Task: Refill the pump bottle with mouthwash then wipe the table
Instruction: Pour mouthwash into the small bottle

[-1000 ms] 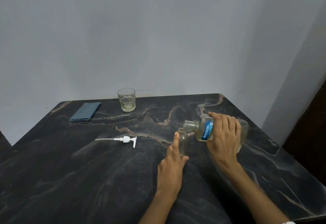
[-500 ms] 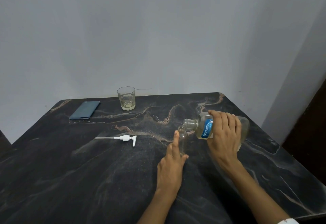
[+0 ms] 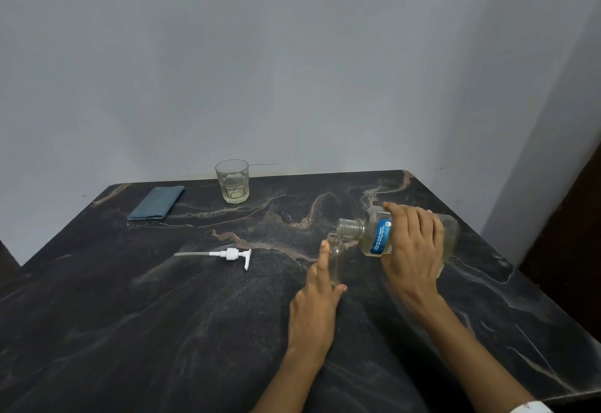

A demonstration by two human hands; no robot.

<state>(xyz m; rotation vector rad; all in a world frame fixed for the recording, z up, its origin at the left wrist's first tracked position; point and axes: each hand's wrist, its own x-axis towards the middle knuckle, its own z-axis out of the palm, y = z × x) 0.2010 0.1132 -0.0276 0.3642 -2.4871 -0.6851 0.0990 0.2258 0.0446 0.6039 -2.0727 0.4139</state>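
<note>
A small clear pump bottle [image 3: 336, 258] stands upright and uncapped on the dark marble table [image 3: 162, 331]. My left hand [image 3: 317, 302] holds it between a raised finger and the thumb. My right hand [image 3: 414, 250] grips the large clear mouthwash bottle [image 3: 374, 237] with a blue label. That bottle lies tipped on its side, its open mouth just above and right of the small bottle's neck. Pale yellowish liquid sits in its lower half. The white pump head [image 3: 227, 255] with its long tube lies flat to the left.
A drinking glass [image 3: 232, 181] with a little pale liquid stands near the table's back edge. A folded blue-grey cloth [image 3: 156, 202] lies at the back left. A grey wall runs behind the table, and a dark surface rises at the far right.
The tipped mouthwash bottle has shifted slightly, its mouth staying by the small bottle's neck. My left hand keeps its hold. The view has drifted a little.
</note>
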